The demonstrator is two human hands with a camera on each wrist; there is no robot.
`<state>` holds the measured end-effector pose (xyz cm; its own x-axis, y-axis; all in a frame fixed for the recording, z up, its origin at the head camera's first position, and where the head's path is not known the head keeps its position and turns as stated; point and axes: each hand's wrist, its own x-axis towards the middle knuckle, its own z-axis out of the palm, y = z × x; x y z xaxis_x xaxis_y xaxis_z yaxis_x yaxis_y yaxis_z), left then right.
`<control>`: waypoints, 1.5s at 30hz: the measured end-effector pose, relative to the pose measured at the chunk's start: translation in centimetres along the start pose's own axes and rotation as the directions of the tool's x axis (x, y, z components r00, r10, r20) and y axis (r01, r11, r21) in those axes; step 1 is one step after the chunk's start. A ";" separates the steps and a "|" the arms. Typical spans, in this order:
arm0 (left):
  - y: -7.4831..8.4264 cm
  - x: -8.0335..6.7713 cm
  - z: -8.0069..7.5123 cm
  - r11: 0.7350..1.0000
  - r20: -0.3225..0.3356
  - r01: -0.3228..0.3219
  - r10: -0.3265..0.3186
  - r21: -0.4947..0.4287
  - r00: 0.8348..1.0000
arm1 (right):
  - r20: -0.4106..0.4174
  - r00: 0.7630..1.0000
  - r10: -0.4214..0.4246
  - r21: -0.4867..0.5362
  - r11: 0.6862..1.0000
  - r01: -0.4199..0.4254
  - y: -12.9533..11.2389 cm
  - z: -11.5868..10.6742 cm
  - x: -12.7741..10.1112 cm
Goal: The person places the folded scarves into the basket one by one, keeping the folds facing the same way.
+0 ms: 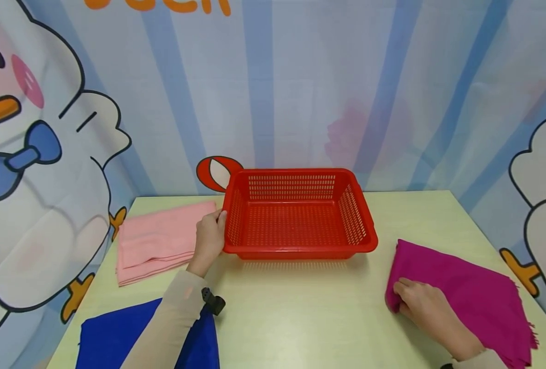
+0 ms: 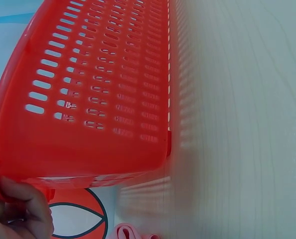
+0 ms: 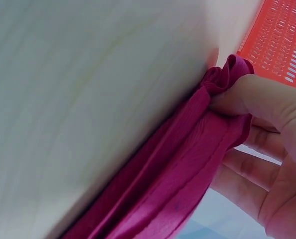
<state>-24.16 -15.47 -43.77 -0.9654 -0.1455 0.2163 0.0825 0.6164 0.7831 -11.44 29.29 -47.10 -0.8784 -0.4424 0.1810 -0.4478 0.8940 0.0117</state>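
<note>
A red plastic basket (image 1: pixel 300 250) with slotted walls stands at the middle back of the table. My left hand (image 1: pixel 210 237) grips its left rim; in the left wrist view the fingers of the left hand (image 2: pixel 23 211) curl over that rim. On the right lies a folded magenta cloth (image 1: pixel 462 287) with a fringed end. My right hand (image 1: pixel 422 310) pinches its left edge. The right wrist view shows the thumb of the right hand (image 3: pixel 272 119) pressing on the layered edge of the magenta cloth (image 3: pixel 173 174), with the fingers behind it.
A folded pink cloth (image 1: pixel 162 236) lies left of the basket. Partly hidden under my left forearm is a blue cloth (image 1: pixel 116 333) at the front left. Behind the pale wooden table (image 1: pixel 291 318) hangs a striped curtain (image 1: pixel 296 92) with cartoon ducks.
</note>
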 end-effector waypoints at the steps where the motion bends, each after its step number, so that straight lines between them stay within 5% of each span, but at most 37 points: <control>1: 0.0 0.0 0.0 1.000 0.000 -0.003 0.003 -0.003 1.000 | 0.002 1.000 0.001 0.002 1.000 -0.001 0.0 0.0 0.0; 23: 0.1 0.1 -0.1 1.000 0.000 0.016 -0.016 -0.020 1.000 | -0.079 0.996 -0.052 0.004 0.999 0.053 -0.3 0.1 -0.5; 45: 0.3 -0.1 -0.1 1.000 -0.011 -0.004 0.004 -0.019 1.000 | -0.036 0.998 -0.054 0.011 0.998 0.054 -0.8 -0.1 -1.0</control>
<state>-23.96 -15.35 -43.47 -0.9624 -0.1516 0.2254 0.0909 0.6022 0.7932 -10.18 29.06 -47.21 -0.8464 -0.4871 0.2153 -0.4966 0.8679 0.0110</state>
